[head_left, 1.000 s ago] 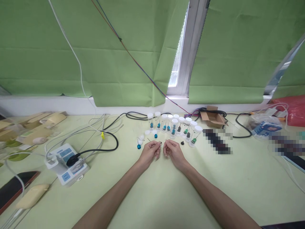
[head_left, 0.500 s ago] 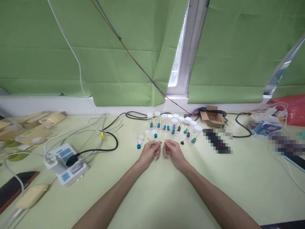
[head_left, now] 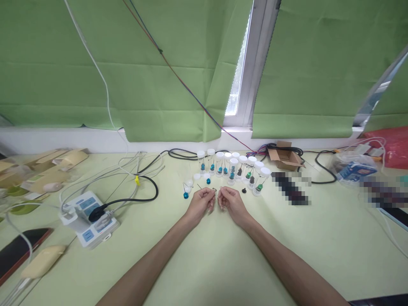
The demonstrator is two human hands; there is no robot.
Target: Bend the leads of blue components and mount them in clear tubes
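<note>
My left hand (head_left: 201, 202) is closed in a pinch on a thin dark rod (head_left: 199, 186), whose end sticks out past the fingers; a small dark bit shows at the fingertips. Close beside it, my right hand (head_left: 232, 203) pinches something too small to make out. Beyond both hands lies a blue round piece (head_left: 208, 181). Another blue piece (head_left: 185, 195) with a thin stem lies left of my left hand. A small black piece (head_left: 244, 190) sits right of my right hand. Several clear vials with white caps (head_left: 233, 162) stand behind, holding blue, green and dark pieces.
At the left are a power strip (head_left: 89, 208) with plugs and cables, and a beige case (head_left: 43, 261). An open cardboard box (head_left: 283, 159) stands at the back. Farther right are a plastic bag with a blue box (head_left: 357, 170) and a red bag (head_left: 395, 148).
Both hands stay almost in place. The pale thin bit that showed between the fingertips before is no longer visible in the gap.
</note>
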